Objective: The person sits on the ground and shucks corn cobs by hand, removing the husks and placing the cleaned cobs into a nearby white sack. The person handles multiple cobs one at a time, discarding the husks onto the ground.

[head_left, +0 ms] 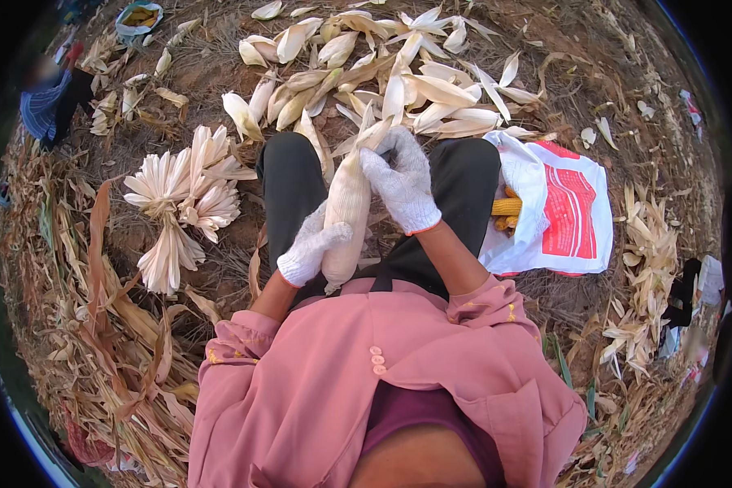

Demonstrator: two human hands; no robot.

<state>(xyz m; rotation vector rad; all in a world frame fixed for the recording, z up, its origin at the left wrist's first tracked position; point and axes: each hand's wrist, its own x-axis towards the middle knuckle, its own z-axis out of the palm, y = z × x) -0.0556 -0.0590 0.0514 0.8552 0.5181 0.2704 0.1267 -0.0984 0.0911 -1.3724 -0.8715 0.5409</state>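
Observation:
An ear of corn (346, 215), wrapped in pale husk, stands upright between my knees, its tip pointing away from me. My left hand (311, 246), in a white knit glove, is wrapped round its lower part. Near the tip, my gloved right hand (400, 179) pinches the husk between thumb and fingers. Beyond my knees lies a heap of unhusked ears (431, 89). To my right, a white and red sack (573, 211) lies with its mouth toward me, and yellow husked cobs (508, 210) show inside it.
Bundles of peeled husks (183, 195) lie at my left. Dry corn stalks (130, 350) cover the ground at lower left. Another person (49, 102) is at far left, near a bag of yellow cobs (139, 19). Loose husks (651, 268) lie along the right.

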